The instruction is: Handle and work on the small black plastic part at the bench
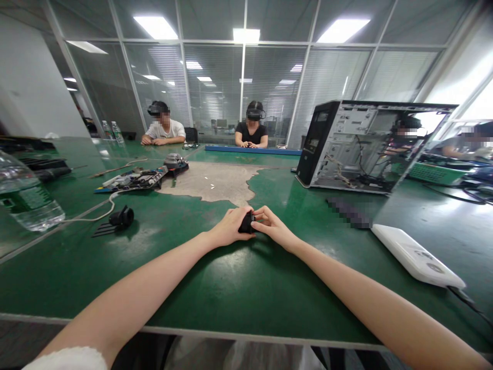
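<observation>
At the frame's center, the left hand (230, 226) and right hand (272, 227) have their fingers closed around a small black object (246, 222), apparently just above the green counter (239, 288).

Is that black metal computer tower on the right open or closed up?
Open: the near side of the black metal computer tower is uncovered, showing wires inside.

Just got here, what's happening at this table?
Someone holds a small black part between the left hand and right hand, just above the green table. To the left lie another black part and a circuit board; to the right stands an open computer case. Two people sit across.
</observation>
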Available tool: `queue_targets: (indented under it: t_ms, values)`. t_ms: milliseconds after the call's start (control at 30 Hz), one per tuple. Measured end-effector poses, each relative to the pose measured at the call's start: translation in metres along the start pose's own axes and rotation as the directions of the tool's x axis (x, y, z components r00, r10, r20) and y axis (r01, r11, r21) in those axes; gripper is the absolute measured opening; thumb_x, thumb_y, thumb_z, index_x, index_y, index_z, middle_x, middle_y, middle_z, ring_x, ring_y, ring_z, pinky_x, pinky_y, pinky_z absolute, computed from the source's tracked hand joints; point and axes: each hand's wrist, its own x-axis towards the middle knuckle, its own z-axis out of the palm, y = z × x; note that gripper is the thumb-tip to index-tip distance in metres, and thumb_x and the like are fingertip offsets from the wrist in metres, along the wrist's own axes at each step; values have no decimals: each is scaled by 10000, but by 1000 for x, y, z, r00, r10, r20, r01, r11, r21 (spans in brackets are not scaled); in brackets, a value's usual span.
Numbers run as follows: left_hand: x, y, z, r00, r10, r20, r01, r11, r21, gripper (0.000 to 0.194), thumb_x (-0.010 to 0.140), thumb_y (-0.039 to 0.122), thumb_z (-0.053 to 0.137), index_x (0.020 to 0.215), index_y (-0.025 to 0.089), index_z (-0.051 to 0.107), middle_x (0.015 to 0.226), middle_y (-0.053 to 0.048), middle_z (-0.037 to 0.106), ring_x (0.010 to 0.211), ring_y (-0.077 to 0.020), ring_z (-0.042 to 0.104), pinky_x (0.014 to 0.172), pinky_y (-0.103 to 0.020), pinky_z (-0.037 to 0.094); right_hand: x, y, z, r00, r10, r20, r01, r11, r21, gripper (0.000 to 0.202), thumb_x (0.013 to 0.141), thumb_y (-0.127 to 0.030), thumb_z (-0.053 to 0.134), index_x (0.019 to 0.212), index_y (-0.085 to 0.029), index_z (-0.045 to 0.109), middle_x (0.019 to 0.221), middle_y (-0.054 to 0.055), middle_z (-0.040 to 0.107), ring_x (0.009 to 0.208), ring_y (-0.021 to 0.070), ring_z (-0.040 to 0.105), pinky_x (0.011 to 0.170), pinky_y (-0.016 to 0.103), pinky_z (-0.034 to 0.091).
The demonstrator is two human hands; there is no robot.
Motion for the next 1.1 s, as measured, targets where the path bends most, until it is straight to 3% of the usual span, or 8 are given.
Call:
queue_targets:
  t_ms: [167, 333, 567, 800, 1100]
  values:
    - [0, 0, 0, 1000, -2, 1, 2, 1000, 3, 605, 672, 422, 601, 1143, 207, 289, 1092, -72, 478, 1020, -224, 456, 868, -369, 314, 1, -3, 0, 999, -30, 16, 28, 997, 71, 259, 664, -256, 631, 829, -212, 436, 914, -3, 523, 843, 125, 518, 760, 283, 406]
    - [0, 0, -1, 1000, -5, 6, 5, 1000, 8, 620, 668, 426, 605, 1148, 208, 280, 1107, -74, 470, 1034, -225, 447, 883, -374, 303, 3, -1, 2, 999, -21, -49, 24, 998, 63, 195, 699, -305, 591, 778, -200, 447, 877, -6, 538, 821, 118, 513, 777, 289, 397]
    - [0, 2, -2, 1000, -13, 15, 13, 1000, 3, 611, 671, 417, 605, 1149, 211, 287, 1116, -72, 470, 1046, -225, 445, 888, -377, 309, 4, 5, 1, 995, 72, -73, -70, 997, 32, 274, 699, -360, 585, 885, -202, 461, 893, 13, 543, 784, 124, 529, 769, 315, 413]
    - [0, 1, -1, 1000, -10, 10, 10, 1000, 11, 621, 670, 417, 605, 1160, 203, 289, 1113, -73, 476, 1051, -227, 447, 888, -374, 313, 1, -3, 3, 1000, -9, -14, 9, 1000, -8, 286, 669, -341, 616, 851, -214, 435, 869, -2, 526, 785, 125, 519, 721, 292, 426]
    - [0, 3, -5, 1000, -12, 17, 10, 991, 136, 632, 653, 462, 600, 1151, 200, 310, 1064, -65, 504, 996, -235, 459, 887, -384, 275, 2, 3, 5, 997, -24, -73, 21, 999, -40, 231, 737, -381, 535, 861, -210, 440, 828, -4, 543, 774, 125, 531, 746, 301, 421]
